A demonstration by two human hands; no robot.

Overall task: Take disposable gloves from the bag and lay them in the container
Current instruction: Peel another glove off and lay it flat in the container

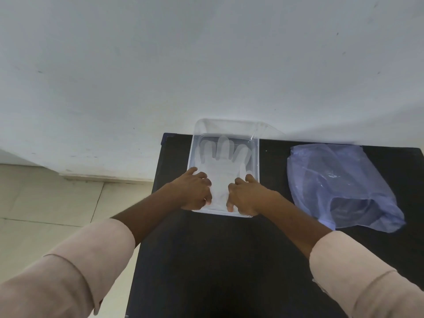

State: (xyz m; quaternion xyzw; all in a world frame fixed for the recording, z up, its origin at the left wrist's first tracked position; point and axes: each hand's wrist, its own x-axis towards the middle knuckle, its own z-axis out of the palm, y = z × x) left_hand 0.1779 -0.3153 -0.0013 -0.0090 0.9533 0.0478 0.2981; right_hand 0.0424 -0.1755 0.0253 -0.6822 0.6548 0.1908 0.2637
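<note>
Item: sleeves [91,255], pale pink, one per forearm, nearest my camera.

Item: table [218,260], black top, carrying everything below.

Item: left hand [195,191], fingers curled, pressing the cuff end of the glove [221,164] on its left side.

Item: right hand [245,196], curled likewise, pressing the cuff's right side. I cannot tell whether either hand pinches the film or only rests on it.

Item: glove, translucent, flat inside the clear container [257,154]; long axis runs away from me, fingers toward the wall.

Item: bag [339,187], blue film, right of the container, well apart. I judge the right hand nearer for the coming reach.
</note>
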